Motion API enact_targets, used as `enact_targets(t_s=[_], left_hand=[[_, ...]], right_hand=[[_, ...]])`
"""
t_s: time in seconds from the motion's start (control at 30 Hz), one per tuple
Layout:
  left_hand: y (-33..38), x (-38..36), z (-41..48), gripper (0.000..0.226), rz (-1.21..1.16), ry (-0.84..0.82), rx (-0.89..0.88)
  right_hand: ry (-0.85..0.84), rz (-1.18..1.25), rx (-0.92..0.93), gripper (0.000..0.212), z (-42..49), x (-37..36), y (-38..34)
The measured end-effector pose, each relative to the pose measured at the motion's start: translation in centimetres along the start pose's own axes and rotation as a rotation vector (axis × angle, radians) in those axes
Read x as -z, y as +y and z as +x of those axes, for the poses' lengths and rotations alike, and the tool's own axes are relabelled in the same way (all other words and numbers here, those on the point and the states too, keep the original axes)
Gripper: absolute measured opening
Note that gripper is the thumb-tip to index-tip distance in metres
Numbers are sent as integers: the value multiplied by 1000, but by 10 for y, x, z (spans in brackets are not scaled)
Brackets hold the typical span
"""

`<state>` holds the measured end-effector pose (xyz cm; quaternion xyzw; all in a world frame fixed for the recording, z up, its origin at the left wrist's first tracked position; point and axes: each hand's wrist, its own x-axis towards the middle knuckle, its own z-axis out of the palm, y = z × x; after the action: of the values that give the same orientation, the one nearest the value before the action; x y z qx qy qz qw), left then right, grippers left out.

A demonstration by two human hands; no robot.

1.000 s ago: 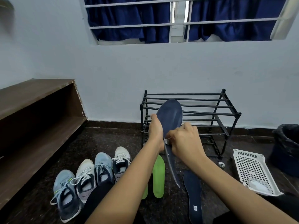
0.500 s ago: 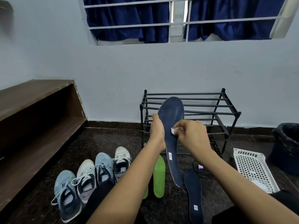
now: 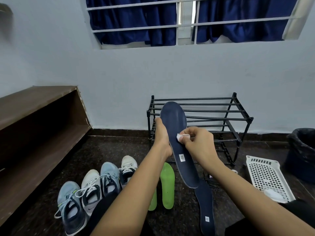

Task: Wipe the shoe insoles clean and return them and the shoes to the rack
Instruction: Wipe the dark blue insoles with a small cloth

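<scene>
A small white wipe (image 3: 179, 137) is pinched between the thumb and curled fingertips of the right hand (image 3: 199, 142) and pressed against the middle of a navy insole (image 3: 173, 120), a tight grip that seems chosen so the rubbing can be steered closely. The insole is gripped along its left edge by the left hand (image 3: 162, 138) and held up on a slant, toe high and heel low, so that the labelled face is turned towards the wearer and braced against the pressure. Just under its heel a second navy insole (image 3: 204, 201) lies on the floor (image 3: 119, 150), with two green insoles (image 3: 167, 184) beside it and four shoes (image 3: 95, 184) lined up further left, probably kept within reach for their turn. The rack (image 3: 213, 99) is set against the wall behind, awaiting their return
</scene>
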<state>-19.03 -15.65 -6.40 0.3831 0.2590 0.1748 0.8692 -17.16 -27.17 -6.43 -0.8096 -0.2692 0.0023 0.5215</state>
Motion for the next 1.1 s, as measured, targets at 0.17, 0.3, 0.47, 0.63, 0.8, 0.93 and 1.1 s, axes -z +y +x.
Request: enact_targets(t_s=[0.17,0.3,0.47,0.63,0.8,0.93,1.1], left_hand=[[-1,-2,-9,51,34,-210,-1],[1,1,-19,69,24,-355,-37],[3,5,-20,80,-55,-423,-35],[3,10,-14,79,-161,-481,-28],[2,8,-12,78,-214,-450,-32],[2,5,-9,75,-216,-356,-42],[5,0,-5,68,-293,-256,-65]], right_hand=[[84,57,18,10,3,6,-1],[97,135,14,8,3,9,-4],[36,289,-47,7,3,11,-4],[-109,561,-93,8,3,14,-5],[-178,623,-129,10,4,17,-6],[16,5,114,2,11,29,-6],[-1,-218,260,5,13,34,-4]])
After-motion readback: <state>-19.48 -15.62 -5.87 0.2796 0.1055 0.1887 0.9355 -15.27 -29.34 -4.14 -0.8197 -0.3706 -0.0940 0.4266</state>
